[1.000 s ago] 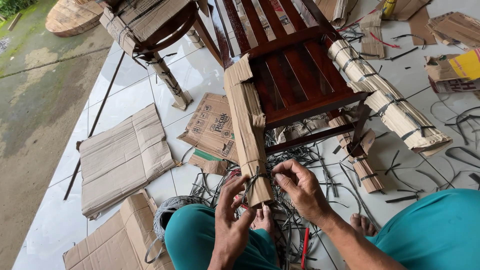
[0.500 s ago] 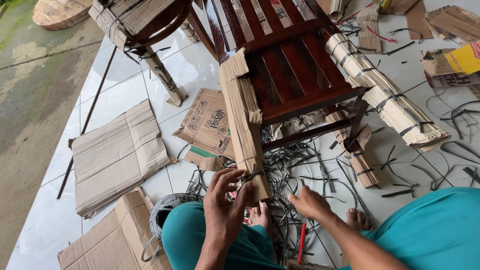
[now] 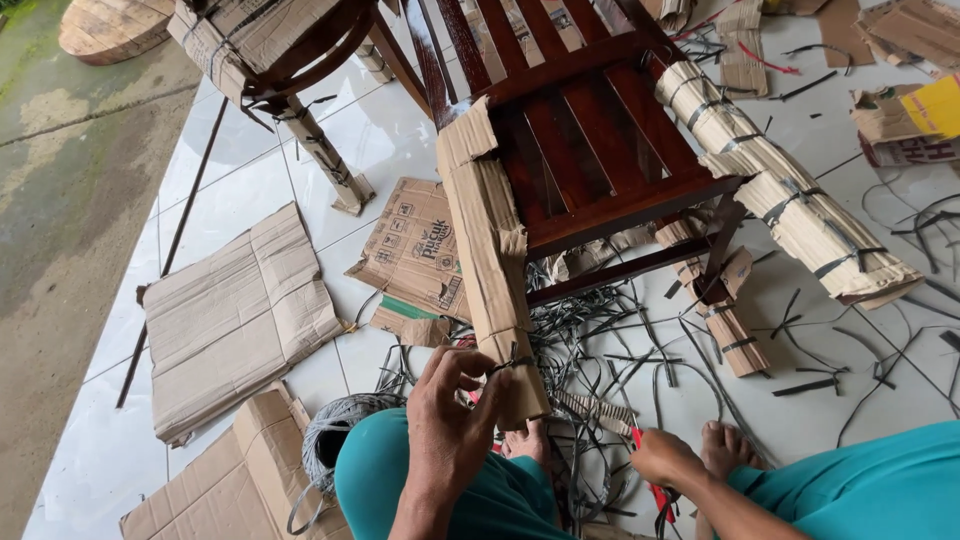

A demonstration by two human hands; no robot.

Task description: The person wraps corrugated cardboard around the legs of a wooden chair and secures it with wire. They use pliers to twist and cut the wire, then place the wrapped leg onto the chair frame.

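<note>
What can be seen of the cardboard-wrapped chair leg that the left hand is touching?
The cardboard-wrapped chair leg is a long brown corrugated sleeve around one leg of the dark red-brown slatted chair, which lies tipped on the white tiles. Its top edge is torn and ragged. A dark strap is tied round it near the lower end, where the left hand pinches it. The open end points toward the person's foot.

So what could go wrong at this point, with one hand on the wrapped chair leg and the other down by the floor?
The left hand alone pinches the dark tie on the cardboard-wrapped chair leg, so the tie could slacken and the cardboard open. The right hand grips a red-handled tool close to a bare foot, which it might nick. Loose strap offcuts litter the tiles and could snag the feet.
</note>
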